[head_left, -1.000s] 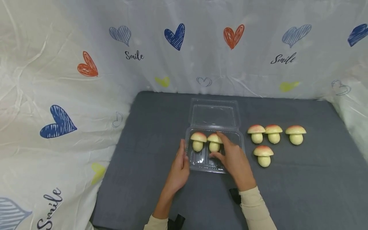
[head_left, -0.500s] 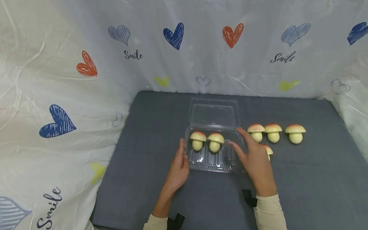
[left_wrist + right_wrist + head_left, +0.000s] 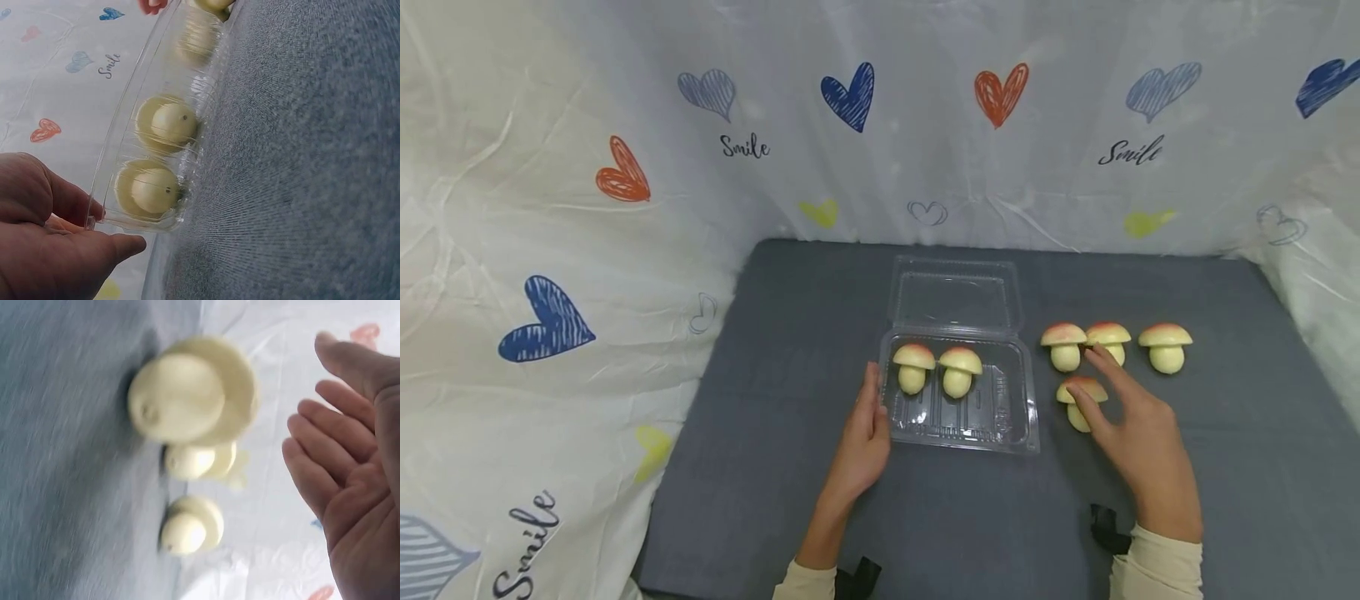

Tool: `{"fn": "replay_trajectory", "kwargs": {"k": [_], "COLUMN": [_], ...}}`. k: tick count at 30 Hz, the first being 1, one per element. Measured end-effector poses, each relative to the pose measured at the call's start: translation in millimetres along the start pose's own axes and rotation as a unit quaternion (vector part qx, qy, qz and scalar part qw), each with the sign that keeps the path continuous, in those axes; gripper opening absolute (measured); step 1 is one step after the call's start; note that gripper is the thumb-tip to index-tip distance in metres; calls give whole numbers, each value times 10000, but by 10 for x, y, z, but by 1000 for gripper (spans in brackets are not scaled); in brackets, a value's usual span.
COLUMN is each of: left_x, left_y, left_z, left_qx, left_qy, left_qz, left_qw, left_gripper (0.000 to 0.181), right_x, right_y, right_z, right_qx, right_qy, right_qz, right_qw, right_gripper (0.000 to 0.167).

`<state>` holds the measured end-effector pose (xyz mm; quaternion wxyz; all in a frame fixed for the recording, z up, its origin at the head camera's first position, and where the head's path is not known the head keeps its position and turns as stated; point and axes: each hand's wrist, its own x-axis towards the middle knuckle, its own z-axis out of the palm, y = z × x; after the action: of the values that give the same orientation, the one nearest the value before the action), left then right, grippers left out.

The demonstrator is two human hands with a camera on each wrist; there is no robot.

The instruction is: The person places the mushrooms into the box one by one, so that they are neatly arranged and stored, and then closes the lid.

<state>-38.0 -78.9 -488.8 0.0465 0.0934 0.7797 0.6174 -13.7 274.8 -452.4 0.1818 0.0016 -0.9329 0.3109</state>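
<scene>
In the head view, a clear hinged plastic container (image 3: 958, 429) stands with its lid back, holding two toy mushrooms, a left one (image 3: 913, 357) and a right one (image 3: 960, 362). My left hand (image 3: 859, 454) is at its left side; in the left wrist view, the rim sits between thumb and fingers (image 3: 128, 248). My right hand (image 3: 1138, 442) reaches over the nearest loose mushroom (image 3: 1086, 390), thumb and fingers spread. The right wrist view shows this mushroom (image 3: 178, 397) blurred, with a gap to my right hand (image 3: 350, 456).
Behind the near mushroom lie three more: a left one (image 3: 1063, 335), a middle one (image 3: 1107, 332) partly covered by my fingers, and a right one (image 3: 1166, 335). The container's lid (image 3: 955, 292) lies toward the back of the grey tabletop (image 3: 805, 333). A heart-printed curtain (image 3: 925, 167) encloses it.
My right hand has let go of the right mushroom in the container and moved right to the loose mushrooms. My left hand has stayed at the container's left side.
</scene>
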Motion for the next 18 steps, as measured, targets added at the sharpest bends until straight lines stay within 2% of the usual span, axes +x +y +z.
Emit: {"fn": "replay_trajectory", "kwargs": {"k": [4, 12, 18], "left_x": [1, -6, 3], "left_y": [-14, -38, -28], "left_z": [-5, -18, -18], "left_qx": [-45, -28, -28], "left_qy": [-11, -38, -46], "left_qz": [39, -4, -44], "left_qw": [10000, 10000, 10000], "left_gripper": [68, 69, 69], "right_x": [-63, -159, -191], "right_y": [105, 237, 294], "right_z": [-53, 6, 47], "right_qx": [-46, -8, -115], "right_qy": [-215, -1038, -1227], "right_qz": [-20, 75, 127], "right_qw": [9998, 9946, 9923], "right_gripper": [66, 84, 94]}}
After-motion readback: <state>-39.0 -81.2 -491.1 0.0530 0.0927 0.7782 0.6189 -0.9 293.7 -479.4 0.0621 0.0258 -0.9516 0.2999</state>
